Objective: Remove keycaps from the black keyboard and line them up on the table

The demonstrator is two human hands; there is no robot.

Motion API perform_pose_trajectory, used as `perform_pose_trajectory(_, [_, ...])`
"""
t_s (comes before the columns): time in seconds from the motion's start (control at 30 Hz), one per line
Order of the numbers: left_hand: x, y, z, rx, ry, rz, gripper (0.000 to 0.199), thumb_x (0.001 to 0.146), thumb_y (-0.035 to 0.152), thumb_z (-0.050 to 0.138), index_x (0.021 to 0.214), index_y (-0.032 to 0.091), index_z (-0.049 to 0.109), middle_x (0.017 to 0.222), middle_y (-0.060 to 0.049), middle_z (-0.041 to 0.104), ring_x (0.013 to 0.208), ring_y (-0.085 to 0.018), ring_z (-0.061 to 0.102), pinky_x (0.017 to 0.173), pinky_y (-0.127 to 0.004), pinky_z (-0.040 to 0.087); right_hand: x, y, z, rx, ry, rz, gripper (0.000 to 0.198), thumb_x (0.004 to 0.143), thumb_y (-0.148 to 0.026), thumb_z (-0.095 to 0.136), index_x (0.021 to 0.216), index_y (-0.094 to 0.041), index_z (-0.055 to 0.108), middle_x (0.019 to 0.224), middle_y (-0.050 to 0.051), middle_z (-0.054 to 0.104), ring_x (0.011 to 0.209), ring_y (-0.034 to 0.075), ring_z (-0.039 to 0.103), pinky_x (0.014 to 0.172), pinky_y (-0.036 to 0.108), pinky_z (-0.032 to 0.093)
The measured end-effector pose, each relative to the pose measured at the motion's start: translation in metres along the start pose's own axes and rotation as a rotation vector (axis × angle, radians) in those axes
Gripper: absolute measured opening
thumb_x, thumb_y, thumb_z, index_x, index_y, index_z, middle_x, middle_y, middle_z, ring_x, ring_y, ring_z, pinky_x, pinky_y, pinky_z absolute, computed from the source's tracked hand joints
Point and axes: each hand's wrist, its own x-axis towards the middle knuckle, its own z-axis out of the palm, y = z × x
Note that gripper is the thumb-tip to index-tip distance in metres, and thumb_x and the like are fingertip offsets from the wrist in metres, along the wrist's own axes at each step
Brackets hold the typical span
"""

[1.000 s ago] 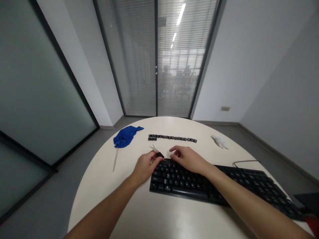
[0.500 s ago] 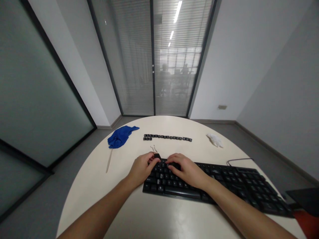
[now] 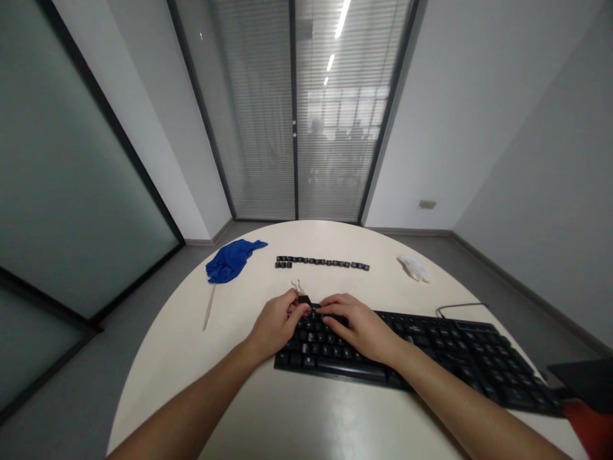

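A black keyboard (image 3: 345, 365) lies across the near side of the table, its rows of keys facing up. At its upper left corner, my left hand (image 3: 278, 319) is closed around a small keycap puller (image 3: 304, 299) with a dark body. Thin wire prongs stick out of it, away from me; the fingers partly hide the tool. My right hand (image 3: 357, 322) rests over the upper keys, thumb and fingers apart and fingertips touching the keyboard close to the left hand. Whatever lies under its palm is hidden.
Beyond the keyboard, loose black keycaps (image 3: 322, 262) stand in a long row with a short second row. A blue cloth (image 3: 234, 260) and a thin pale stick (image 3: 209, 308) lie left. Crumpled white material (image 3: 414, 268) lies right, and a cable (image 3: 460, 305) loops behind the keyboard.
The keycap puller in my left hand has shifted very slightly to the right. My right hand stays in nearly the same place on the keys.
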Motion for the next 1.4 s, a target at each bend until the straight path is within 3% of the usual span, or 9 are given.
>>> perform_pose_trajectory(0.3, [0.004, -0.011, 0.002, -0.297, -0.039, -0.109, 0.015, 0.092, 0.031, 0.052, 0.093, 0.017, 0.057, 0.09, -0.006, 0.073, 0.084, -0.02, 0.072, 0.076, -0.03, 0.056, 0.0, -0.002, 0.0, 0.006, -0.009, -0.007, 0.029, 0.095, -0.029, 0.053, 0.121, -0.027, 0.065, 0.118, 0.004, 0.068, 0.113, 0.02, 0.059, 0.102, 0.037, 0.044])
perform_pose_trajectory(0.67, [-0.005, 0.005, 0.007, -0.073, 0.012, 0.079, 0.022, 0.093, 0.03, 0.053, 0.083, 0.016, 0.067, 0.083, -0.005, 0.068, 0.079, -0.018, 0.067, 0.073, -0.027, 0.053, 0.0, -0.002, 0.001, 0.014, 0.057, 0.06, 0.022, 0.089, -0.036, 0.063, 0.106, -0.024, 0.068, 0.105, 0.004, 0.07, 0.101, 0.02, 0.062, 0.092, 0.034, 0.047])
perform_pose_trajectory(0.93, [-0.006, 0.002, 0.009, -0.089, 0.047, 0.096, 0.019, 0.093, 0.029, 0.053, 0.082, 0.016, 0.062, 0.078, -0.003, 0.065, 0.073, -0.016, 0.064, 0.067, -0.026, 0.05, 0.001, 0.001, 0.001, 0.065, 0.081, 0.117, 0.024, 0.085, -0.035, 0.068, 0.107, -0.024, 0.069, 0.102, 0.004, 0.072, 0.098, 0.021, 0.063, 0.091, 0.034, 0.048])
perform_pose_trajectory(1.17, [-0.01, 0.008, 0.008, 0.122, 0.019, 0.287, 0.014, 0.093, 0.023, 0.053, 0.088, 0.017, 0.065, 0.082, -0.003, 0.066, 0.079, -0.016, 0.063, 0.072, -0.026, 0.047, 0.002, 0.004, 0.003, 0.087, 0.113, 0.122, 0.021, 0.085, -0.037, 0.068, 0.101, -0.024, 0.072, 0.098, 0.004, 0.072, 0.094, 0.021, 0.065, 0.087, 0.034, 0.049])
perform_pose_trajectory(1.27, [-0.01, 0.008, 0.008, 0.148, 0.042, 0.28, 0.013, 0.092, 0.023, 0.054, 0.085, 0.017, 0.064, 0.081, -0.003, 0.066, 0.077, -0.017, 0.063, 0.071, -0.027, 0.048, 0.002, 0.005, 0.003, 0.093, 0.111, 0.114, 0.022, 0.083, -0.035, 0.07, 0.103, -0.025, 0.072, 0.097, 0.004, 0.073, 0.094, 0.021, 0.065, 0.087, 0.033, 0.049])
perform_pose_trajectory(1.4, [-0.008, 0.006, 0.013, 0.057, 0.1, 0.153, 0.017, 0.091, 0.027, 0.055, 0.079, 0.017, 0.061, 0.075, -0.003, 0.067, 0.071, -0.017, 0.066, 0.067, -0.026, 0.051, 0.001, 0.005, 0.003, 0.09, 0.153, 0.095, 0.024, 0.083, -0.033, 0.071, 0.106, -0.025, 0.071, 0.093, 0.003, 0.073, 0.09, 0.019, 0.066, 0.085, 0.031, 0.051])
